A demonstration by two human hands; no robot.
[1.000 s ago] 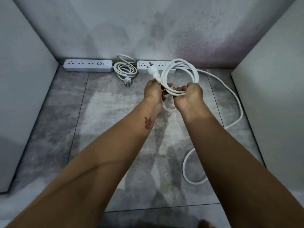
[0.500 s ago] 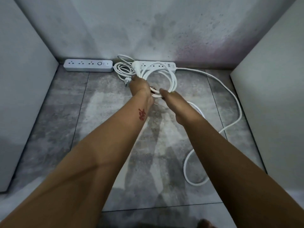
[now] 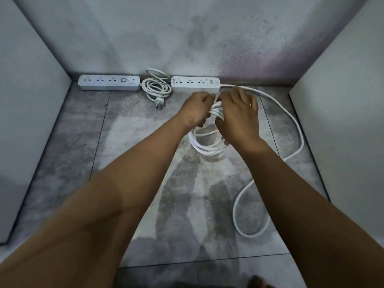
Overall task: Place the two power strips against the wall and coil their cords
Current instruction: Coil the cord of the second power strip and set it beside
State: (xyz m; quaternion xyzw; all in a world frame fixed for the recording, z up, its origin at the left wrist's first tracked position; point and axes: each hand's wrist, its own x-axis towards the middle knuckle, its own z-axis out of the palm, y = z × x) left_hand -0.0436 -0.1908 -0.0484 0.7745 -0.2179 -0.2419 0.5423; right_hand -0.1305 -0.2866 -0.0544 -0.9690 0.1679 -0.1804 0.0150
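From the head view, I see two power strips lying flat against the back wall [image 3: 187, 38]. The left power strip [image 3: 109, 82] has its cord [image 3: 156, 88] already wound in a neat ring just beside it, with the plug lying on the floor in front. I think that one is done.

The right power strip [image 3: 195, 84] also touches the wall. Just in front of it, my left hand [image 3: 197, 110] is closed in a fist around a bundle of white loops [image 3: 207, 145], so the loops do not fall apart. My right hand [image 3: 239, 117] sits just beside it with fingers spread, resting on the same bundle; I cannot tell if it is pinching the cord underneath.

The loose cord [image 3: 291, 125] runs from the right power strip, swings far out and curls back across the floor. I think more winding is needed.
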